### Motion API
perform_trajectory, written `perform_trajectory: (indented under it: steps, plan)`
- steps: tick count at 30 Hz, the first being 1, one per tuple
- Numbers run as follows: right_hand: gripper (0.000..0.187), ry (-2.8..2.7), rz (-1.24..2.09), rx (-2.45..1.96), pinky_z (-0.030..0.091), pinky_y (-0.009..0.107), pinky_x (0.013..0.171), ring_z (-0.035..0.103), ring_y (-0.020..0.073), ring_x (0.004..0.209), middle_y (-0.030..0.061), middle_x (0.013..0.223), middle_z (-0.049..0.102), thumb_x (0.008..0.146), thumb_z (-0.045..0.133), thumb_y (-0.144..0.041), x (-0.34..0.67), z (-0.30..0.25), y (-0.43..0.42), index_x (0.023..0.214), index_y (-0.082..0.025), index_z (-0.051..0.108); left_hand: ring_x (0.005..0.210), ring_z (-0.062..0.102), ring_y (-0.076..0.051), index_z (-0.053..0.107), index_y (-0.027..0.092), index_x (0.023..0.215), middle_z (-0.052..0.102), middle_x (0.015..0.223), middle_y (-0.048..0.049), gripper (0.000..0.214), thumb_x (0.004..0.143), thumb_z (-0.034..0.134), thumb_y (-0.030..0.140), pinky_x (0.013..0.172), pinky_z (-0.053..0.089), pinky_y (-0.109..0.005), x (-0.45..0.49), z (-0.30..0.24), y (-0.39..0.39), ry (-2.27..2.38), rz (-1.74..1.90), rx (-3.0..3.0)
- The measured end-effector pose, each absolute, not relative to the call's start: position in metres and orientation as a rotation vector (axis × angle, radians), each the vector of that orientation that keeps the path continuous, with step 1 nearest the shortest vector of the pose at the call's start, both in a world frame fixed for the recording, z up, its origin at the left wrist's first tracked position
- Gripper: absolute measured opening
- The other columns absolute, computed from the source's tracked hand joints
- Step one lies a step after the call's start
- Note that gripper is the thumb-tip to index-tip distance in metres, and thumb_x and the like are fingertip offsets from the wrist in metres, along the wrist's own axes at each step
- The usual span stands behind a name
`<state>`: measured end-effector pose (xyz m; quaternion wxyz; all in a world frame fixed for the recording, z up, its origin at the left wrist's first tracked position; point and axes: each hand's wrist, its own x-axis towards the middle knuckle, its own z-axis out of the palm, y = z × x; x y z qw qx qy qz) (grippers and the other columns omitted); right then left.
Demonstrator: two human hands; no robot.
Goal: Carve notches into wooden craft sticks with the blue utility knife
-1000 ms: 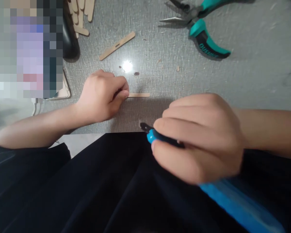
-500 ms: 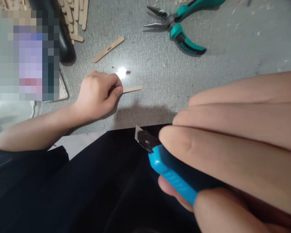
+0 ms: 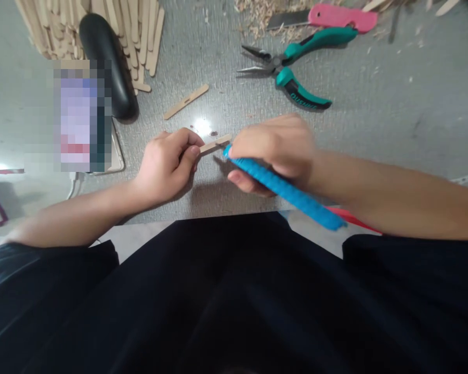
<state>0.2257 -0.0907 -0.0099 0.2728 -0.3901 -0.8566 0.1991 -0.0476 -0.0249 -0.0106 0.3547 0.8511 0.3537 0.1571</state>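
Observation:
Between thumb and fingers, my left hand (image 3: 171, 161) pinches one end of a wooden craft stick (image 3: 216, 144), whose other end points right. My right hand (image 3: 275, 153) is closed around a blue utility knife (image 3: 286, 189), its handle slanting down to the right. The knife's tip is at the stick's free part; the blade is small and blurred, so I cannot tell whether it touches the wood. Another craft stick (image 3: 186, 102), with a slot in its middle, lies on the table just beyond my left hand.
Green-handled needle-nose pliers (image 3: 277, 63) lie open at the back. Behind them are a pink folding saw (image 3: 341, 17) and wood shavings (image 3: 257, 21). Back left are a heap of craft sticks (image 3: 134, 31), a black rounded object (image 3: 107, 65) and a phone with a blurred screen (image 3: 117, 156).
My right hand has brought the knife from close to the camera down to the stick in my left hand. The stick is now tilted more upward. The camera view has shifted.

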Motion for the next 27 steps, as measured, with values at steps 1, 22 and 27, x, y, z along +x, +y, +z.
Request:
perform_trajectory:
  steps: [1,22,27]
  plan:
    - [0.057,-2.224,0.501,-1.114,0.061,0.046,0.078,0.082,0.0297,0.092,0.0113,0.102,0.086,0.126,0.038,-0.058,0.227,-0.019,-0.091,0.134,-0.018,0.077,0.075,0.075,-0.02,0.071,0.027,0.109,0.082,0.083,-0.0004,0.019,0.117,0.053,0.028,0.084,0.06,-0.041,-0.047,-0.01,-0.026,0.924,0.407,2.115]
    - [0.039,-1.693,0.568,-1.068,0.07,0.041,0.077,0.083,0.0228,0.078,0.0013,0.102,0.088,0.104,0.094,-0.035,0.231,-0.041,-0.094,0.141,-0.033,0.083,0.066,0.068,-0.012,0.076,0.02,0.105,0.08,0.075,0.0023,0.02,0.114,0.058,0.022,0.071,0.053,-0.029,-0.042,-0.007,-0.028,0.749,0.445,1.89]
    - [0.02,-1.684,0.445,-1.165,0.076,0.047,0.09,0.091,0.0308,0.102,0.0055,0.121,0.092,0.108,0.09,-0.03,0.232,-0.025,-0.094,0.128,-0.035,0.088,0.067,0.068,-0.011,0.079,0.019,0.112,0.082,0.078,0.0022,0.019,0.115,0.06,0.022,0.068,0.052,-0.027,-0.042,-0.009,-0.029,0.756,0.45,1.869]
